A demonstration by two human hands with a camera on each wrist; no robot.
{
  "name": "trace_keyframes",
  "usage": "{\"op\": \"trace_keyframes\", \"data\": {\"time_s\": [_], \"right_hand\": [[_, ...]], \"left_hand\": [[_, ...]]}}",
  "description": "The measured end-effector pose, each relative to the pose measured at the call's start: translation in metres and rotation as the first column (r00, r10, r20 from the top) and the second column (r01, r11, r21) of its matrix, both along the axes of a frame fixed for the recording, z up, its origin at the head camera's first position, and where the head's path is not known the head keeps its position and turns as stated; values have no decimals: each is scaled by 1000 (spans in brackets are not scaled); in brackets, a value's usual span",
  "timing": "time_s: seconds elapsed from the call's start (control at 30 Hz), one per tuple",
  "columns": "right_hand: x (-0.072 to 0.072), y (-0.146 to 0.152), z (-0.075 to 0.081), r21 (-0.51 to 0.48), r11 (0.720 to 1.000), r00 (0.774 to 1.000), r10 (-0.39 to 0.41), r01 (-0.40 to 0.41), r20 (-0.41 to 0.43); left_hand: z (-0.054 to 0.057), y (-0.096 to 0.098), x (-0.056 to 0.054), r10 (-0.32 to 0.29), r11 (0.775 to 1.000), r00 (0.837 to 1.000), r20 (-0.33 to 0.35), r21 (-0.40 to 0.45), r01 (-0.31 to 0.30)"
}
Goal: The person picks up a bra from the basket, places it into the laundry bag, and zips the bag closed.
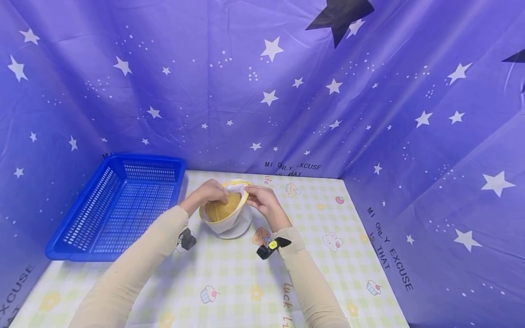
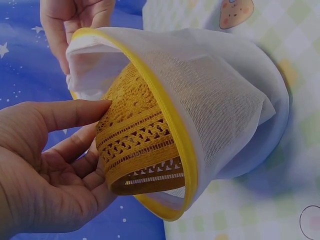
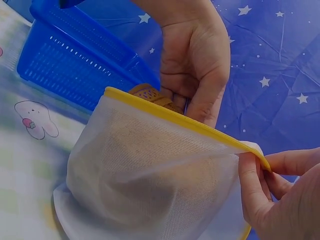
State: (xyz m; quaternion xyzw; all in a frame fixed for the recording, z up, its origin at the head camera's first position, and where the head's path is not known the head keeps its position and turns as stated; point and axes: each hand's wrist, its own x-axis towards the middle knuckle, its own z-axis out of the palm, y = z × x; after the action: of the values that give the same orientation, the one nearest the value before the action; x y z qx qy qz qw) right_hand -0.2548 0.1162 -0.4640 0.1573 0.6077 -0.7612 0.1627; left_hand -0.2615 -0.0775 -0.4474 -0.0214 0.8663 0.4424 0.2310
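A white mesh laundry bag (image 1: pixel 224 225) with a yellow-trimmed mouth stands on the table, its opening tilted toward the left hand. Inside the mouth sits a mustard-yellow openwork knitted cap (image 2: pixel 137 130), partly within the bag and partly sticking out. The left hand (image 1: pixel 212 191) pinches the cap between thumb and fingers; some of those fingertips are hidden behind it. On the far side of the mouth, the right hand (image 1: pixel 264 200) pinches the bag's yellow edge (image 3: pixel 200 127) between thumb and fingers, holding the rim up. The bag's round white base (image 2: pixel 272 145) rests on the tablecloth.
To the left stands a blue perforated plastic basket (image 1: pixel 137 214). A checked tablecloth (image 1: pixel 242 269) with cartoon prints covers the table. Purple-blue starry curtains (image 1: pixel 229 91) hang close behind and at both sides.
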Motion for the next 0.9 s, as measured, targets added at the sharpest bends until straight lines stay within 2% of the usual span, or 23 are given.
{"op": "trace_keyframes", "data": {"time_s": [0.17,0.3,0.6,0.8,0.9], "right_hand": [[0,4,-2,0,1000,1000,6,-6,6],[1,8,-4,-13,1000,1000,-3,4,9],[2,11,-6,-24,1000,1000,-9,9,5],[2,11,-7,-20,1000,1000,-14,14,8],[2,11,-7,-22,1000,1000,-14,14,13]], "left_hand": [[1,-3,-2,-15,999,1000,10,-35,16],[1,-3,-3,-3,1000,1000,17,-23,3],[-1,1,-2,21,1000,999,-40,12,-21],[-1,2,-1,-5,1000,1000,-29,9,5],[-1,0,1,-41,999,999,-19,-4,41]]}}
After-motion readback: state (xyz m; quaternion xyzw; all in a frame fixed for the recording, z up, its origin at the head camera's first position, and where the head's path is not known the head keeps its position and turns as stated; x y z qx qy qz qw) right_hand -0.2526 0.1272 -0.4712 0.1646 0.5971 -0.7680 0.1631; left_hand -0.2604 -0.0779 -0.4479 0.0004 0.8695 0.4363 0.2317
